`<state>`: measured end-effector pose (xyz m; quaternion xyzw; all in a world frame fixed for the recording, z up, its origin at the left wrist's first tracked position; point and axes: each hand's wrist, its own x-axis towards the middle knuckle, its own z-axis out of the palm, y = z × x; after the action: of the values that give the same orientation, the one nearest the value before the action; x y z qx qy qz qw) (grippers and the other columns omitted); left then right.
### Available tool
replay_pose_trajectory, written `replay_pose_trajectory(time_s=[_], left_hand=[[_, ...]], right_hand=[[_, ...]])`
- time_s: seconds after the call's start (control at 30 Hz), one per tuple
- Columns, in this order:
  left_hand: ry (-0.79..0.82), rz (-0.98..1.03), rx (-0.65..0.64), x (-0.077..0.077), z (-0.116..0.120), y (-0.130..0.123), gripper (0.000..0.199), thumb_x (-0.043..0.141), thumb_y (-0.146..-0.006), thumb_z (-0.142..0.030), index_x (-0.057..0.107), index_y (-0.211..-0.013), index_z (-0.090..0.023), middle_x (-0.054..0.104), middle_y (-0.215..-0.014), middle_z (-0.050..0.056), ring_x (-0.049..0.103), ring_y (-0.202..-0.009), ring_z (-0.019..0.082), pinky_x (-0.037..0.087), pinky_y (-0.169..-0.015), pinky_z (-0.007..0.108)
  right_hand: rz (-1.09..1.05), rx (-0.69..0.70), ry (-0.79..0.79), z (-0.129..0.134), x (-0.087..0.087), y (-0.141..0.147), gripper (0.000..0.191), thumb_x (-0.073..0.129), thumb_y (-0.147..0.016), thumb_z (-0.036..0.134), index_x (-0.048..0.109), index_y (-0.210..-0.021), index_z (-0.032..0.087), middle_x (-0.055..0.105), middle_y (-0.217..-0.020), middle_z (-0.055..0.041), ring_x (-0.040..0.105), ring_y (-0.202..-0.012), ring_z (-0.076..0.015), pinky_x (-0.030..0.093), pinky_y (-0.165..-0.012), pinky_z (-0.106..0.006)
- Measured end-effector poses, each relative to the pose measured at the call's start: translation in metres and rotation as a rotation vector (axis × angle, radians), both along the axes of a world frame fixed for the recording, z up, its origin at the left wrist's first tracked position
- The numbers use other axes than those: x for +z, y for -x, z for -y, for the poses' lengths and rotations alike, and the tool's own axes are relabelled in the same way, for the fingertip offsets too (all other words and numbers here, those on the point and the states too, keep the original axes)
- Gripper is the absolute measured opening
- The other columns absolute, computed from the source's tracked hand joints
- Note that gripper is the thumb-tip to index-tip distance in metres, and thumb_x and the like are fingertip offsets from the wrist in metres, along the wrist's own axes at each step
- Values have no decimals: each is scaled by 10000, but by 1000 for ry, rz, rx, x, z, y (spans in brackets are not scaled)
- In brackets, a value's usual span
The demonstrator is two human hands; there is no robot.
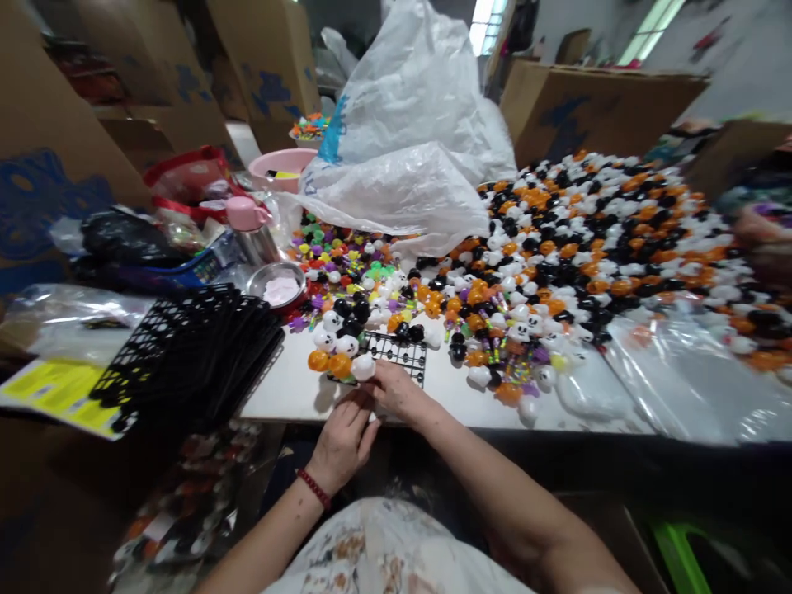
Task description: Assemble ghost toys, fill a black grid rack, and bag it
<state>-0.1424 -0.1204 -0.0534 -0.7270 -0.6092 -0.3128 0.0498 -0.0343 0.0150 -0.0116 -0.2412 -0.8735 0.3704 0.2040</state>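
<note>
Take by its round sides the white head (363, 367) beside orange heads (340, 365) near the table (281, 392) edge, probably light, stiff and slippery, pinched by the right hand (401, 393), with the left hand (342, 444) curled close, impossible to tell whether gripping.

Blue capitals (34, 186) on the large cardboard box (49, 107) at far left include what reads as "OY" — the strokes to the right and beneath are too blurred to make out. Blue marks also stand on the brown carton (266, 37) behind the counter (290, 392) and on the wide carton (624, 99) at upper right, both unreadable. Blue print on the white plastic bag (421, 82) — broken by folds — and small print on the yellow sheet (46, 388) are likewise illegible.
</note>
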Motion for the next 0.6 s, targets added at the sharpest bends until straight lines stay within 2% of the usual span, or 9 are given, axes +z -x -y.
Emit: replay_pose_trajectory(time_s=[0.07,0.13,0.27,0.33,0.43,0.6], left_hand=[[-27,-11,1,-1,-1,2,446,551,-897,-174,494,-1340,-165,579,-1323,139,490,-1293,284,487,-1040,464],[-47,-15,-9,-4,-3,3,444,565,-892,-176,502,-1332,-176,588,-1315,130,506,-1280,280,492,-1036,454],[-94,-18,-17,-8,-6,6,464,575,-888,-180,495,-1345,-191,591,-1319,129,530,-1259,283,503,-1019,451],[-115,-20,-14,-10,-6,6,480,579,-887,-175,482,-1357,-193,591,-1317,136,534,-1255,288,505,-1010,460],[-128,-24,-9,-11,-7,5,488,588,-881,-164,477,-1355,-186,596,-1306,143,535,-1252,290,506,-1005,462],[-67,-40,-4,-7,-4,4,453,569,-899,-190,481,-1342,-168,589,-1312,147,525,-1261,286,510,-1007,454]], right_hand=[[-45,-59,-74,-3,7,-21,192,611,-862,173,639,-1049,203,633,-1029,-66,586,-948,-191,468,-835,-280],[-19,-224,-191,-13,16,-54,240,574,-901,210,601,-1140,206,623,-1102,-94,579,-1014,-209,459,-887,-303],[333,-686,-428,-43,30,-123,147,504,-932,197,596,-1044,174,636,-1000,-115,594,-899,-226,441,-790,-311],[513,-808,-502,-56,34,-145,126,511,-932,205,573,-1032,161,631,-973,-112,594,-839,-218,414,-708,-296],[655,-818,-566,-66,36,-152,117,520,-928,202,551,-1033,161,625,-978,-115,589,-818,-218,377,-644,-292],[678,-768,-598,-73,35,-140,89,503,-913,149,563,-978,141,607,-1010,-143,563,-926,-239,389,-740,-304]])
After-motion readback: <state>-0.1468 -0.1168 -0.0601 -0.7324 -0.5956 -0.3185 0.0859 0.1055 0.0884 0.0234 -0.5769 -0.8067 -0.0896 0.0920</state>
